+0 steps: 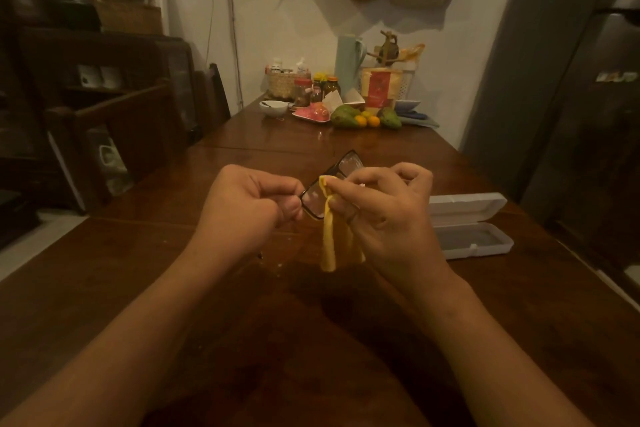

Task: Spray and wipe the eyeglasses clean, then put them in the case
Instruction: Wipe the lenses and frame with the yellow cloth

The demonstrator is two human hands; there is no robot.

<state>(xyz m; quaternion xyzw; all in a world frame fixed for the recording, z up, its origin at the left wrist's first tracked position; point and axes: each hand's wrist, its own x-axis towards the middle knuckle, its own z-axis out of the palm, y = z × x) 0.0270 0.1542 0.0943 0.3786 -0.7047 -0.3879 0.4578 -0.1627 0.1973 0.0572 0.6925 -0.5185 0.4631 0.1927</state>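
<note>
Left hand (249,204) pinches one end of the black eyeglasses (311,199) and right hand (388,215) pinches a yellow cloth (329,243) on a lens. The frame slants away rightward, and the open case (467,206) lies nearer the right hand.

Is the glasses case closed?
No, the white case lies open on the table, its lid folded back, beside the right hand.

Both forearms reached forward side by side, the left hand (247,203) curled in a fist with thumb and fingers pinching the glasses (317,199), the right hand (388,211) pinching a yellow cloth (330,236) against a lens.
</note>
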